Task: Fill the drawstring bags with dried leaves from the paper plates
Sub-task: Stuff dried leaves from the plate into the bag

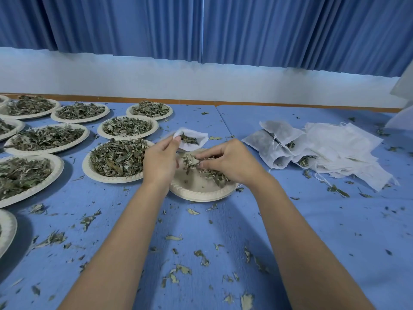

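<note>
Head: crumbly leaves point(215, 173), gauzy bag point(201, 138)

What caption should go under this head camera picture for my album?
The left hand holds a bag open while the right hand gathers dried leaves from a nearly empty plate.

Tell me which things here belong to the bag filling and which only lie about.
Job: left hand holding the open bag; right hand gathering leaves on the near plate; full plates; filled bags; empty bags.
Lying about: leaf crumbs on the table; curtain.
</note>
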`<state>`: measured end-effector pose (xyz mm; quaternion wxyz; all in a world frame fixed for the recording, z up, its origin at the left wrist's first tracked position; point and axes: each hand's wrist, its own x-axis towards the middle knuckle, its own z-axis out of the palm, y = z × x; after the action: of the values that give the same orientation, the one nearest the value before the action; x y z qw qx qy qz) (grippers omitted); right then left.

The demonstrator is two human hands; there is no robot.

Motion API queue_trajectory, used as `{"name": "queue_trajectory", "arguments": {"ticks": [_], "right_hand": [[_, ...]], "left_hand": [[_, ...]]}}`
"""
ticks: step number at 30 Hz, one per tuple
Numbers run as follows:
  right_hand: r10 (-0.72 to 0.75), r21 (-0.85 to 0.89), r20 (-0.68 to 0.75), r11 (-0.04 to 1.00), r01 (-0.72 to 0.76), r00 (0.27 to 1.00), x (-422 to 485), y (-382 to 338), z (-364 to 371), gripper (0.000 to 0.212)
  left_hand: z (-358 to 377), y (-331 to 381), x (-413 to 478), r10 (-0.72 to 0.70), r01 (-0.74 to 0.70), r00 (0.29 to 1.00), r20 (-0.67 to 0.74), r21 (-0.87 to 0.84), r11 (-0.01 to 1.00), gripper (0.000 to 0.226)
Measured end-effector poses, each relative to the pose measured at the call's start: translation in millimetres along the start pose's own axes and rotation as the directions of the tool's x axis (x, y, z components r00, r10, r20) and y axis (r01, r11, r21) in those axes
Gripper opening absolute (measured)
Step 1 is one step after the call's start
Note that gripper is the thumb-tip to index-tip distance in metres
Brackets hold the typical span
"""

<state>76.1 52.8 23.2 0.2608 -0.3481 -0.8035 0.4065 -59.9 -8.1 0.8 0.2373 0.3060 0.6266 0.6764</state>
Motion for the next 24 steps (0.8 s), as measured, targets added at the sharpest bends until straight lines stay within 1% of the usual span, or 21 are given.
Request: {"name": "queue_trajectory", "arguments": {"ticks": [1,3,5,6,8,11,14,17,18,20,22,24], "right_hand": [[-0.005,0.065,0.0,0.998,0.005,1.0,-2,-2,-2,0.018],[-0.015,0.172,-0.046,0.985,0.023,0.999,-2,-4,-4,0.023],[-0.023,0.231,-0.082,0.972,0.041,0.996,0,-4,-6,0.019],[-0.022,0.219,-0.089,0.975,0.041,0.996,0,-3,-6,0.019],[-0.015,0.136,-0.092,0.99,0.027,0.996,1,-1,-3,0.021],[-0.009,0.044,-0.147,0.999,0.016,0.989,3,5,4,0.02],[-0.04,-0.062,-0.259,0.998,0.025,0.965,7,10,9,0.021],[-0.076,-0.146,-0.296,0.989,0.034,0.952,8,11,14,0.031],[-0.075,-0.159,-0.3,0.987,0.027,0.951,8,11,16,0.033],[-0.065,-0.148,-0.326,0.989,0.017,0.943,8,11,17,0.034],[-0.036,-0.085,-0.369,0.996,0.005,0.929,9,10,15,0.031],[0.018,-0.016,-0.391,1.0,-0.027,0.92,10,9,13,0.028]], "left_hand": [[1,-2,1,0.035,-0.036,0.999,0.009,0.036,0.999,0.014],[1,-4,2,0.095,-0.096,0.995,0.019,0.098,0.991,0.018],[2,-6,2,0.128,-0.129,0.992,0.016,0.163,0.978,0.019],[2,-6,2,0.142,-0.141,0.99,0.011,0.2,0.97,0.02],[4,-4,2,0.168,-0.16,0.986,-0.009,0.253,0.954,0.02],[6,-1,0,0.178,-0.167,0.984,-0.013,0.276,0.947,0.019],[10,2,-3,0.183,-0.192,0.981,0.06,0.278,0.941,0.015],[12,3,-5,0.127,-0.164,0.974,0.187,0.198,0.966,0.019],[12,3,-6,0.113,-0.154,0.968,0.225,0.172,0.973,0.022],[13,2,-8,0.101,-0.141,0.958,0.267,0.135,0.981,0.02],[14,2,-11,0.091,-0.132,0.95,0.299,0.119,0.984,0.017],[15,1,-12,0.095,-0.146,0.944,0.315,0.143,0.979,0.019]]}}
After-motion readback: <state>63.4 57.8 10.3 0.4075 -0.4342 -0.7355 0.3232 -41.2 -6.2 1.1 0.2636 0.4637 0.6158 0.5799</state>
